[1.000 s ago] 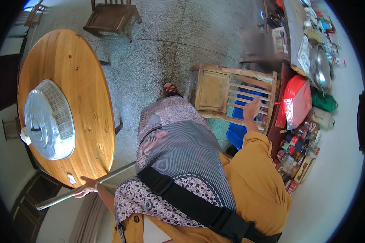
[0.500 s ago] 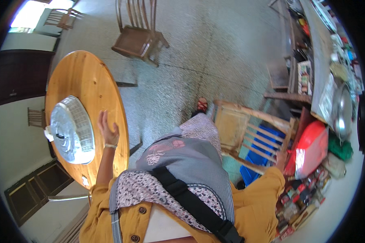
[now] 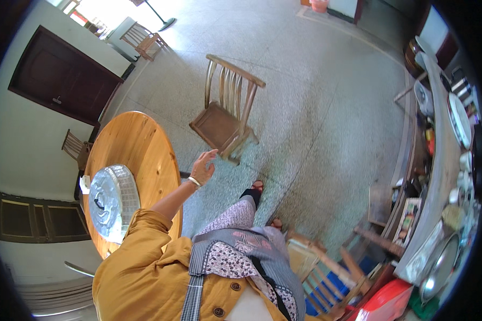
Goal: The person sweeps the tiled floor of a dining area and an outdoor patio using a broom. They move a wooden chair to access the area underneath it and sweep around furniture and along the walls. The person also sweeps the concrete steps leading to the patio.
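A left hand (image 3: 203,167) reaches out with fingers spread, its grip released and empty, above the floor. Just beyond it stands a brown wooden chair (image 3: 227,115), slat-backed and upright. Beside the hand lies a round wooden counter (image 3: 139,147) bearing a silvery domed cover (image 3: 112,202). The right hand is out of view.

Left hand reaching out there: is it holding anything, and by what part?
Nothing is held. The left hand is open and empty, fingers spread, in the air between the round wooden table and the wooden chair. The right hand is out of view.
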The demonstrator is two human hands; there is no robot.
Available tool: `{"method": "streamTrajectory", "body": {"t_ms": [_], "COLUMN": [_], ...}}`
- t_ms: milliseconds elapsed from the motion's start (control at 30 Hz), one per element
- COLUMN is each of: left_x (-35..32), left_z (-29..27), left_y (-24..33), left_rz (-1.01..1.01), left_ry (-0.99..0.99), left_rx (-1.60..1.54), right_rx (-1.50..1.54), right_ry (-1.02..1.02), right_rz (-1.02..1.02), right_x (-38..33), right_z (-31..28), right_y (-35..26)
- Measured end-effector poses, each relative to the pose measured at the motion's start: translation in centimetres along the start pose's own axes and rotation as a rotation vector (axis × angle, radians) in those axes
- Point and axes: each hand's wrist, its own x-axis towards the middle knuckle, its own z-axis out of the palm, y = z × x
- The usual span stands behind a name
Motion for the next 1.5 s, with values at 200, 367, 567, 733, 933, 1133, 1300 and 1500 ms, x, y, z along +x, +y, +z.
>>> {"method": "streamTrajectory", "body": {"t_ms": [200,367,567,733,933,1133,1300,1500], "left_x": [13.4,25.0,36.1,42.2,46.8,48.3,53.0,65.1], "left_z": [5.7,10.8,15.4,16.7,16.8,10.3,6.6,8.3], "left_y": [-7.1,-11.7,-9.7,-10.6,-11.2,-11.9,-13.0,-15.2], "left_rz": [-0.372,-0.841,-0.944,-0.962,-1.245,-1.3,-1.353,-1.401], "left_ry": [-0.016,0.053,0.276,0.338,0.645,0.671,0.748,0.759], "left_rx": [-0.328,-0.705,-0.686,-0.686,-0.43,-0.382,-0.391,-0.346], "right_rx": [0.237,0.369,0.421,0.409,0.344,0.256,0.235,0.199], "right_ry": [-0.089,-0.099,-0.045,0.008,-0.012,-0.104,-0.165,-0.207], "right_rz": [-0.064,-0.025,0.056,0.07,-0.01,-0.151,-0.249,-0.311], "right_x": [-3.9,-5.7,-4.6,0.8,11.9,21.8,28.0,33.3], "right_z": [2.9,0.5,-4.6,-9.7,-15.0,-19.3,-20.9,-20.8], "right_y": [-24.5,-37.1,-44.3,-48.9,-59.0,-72.7,-84.7,-100.9]}}
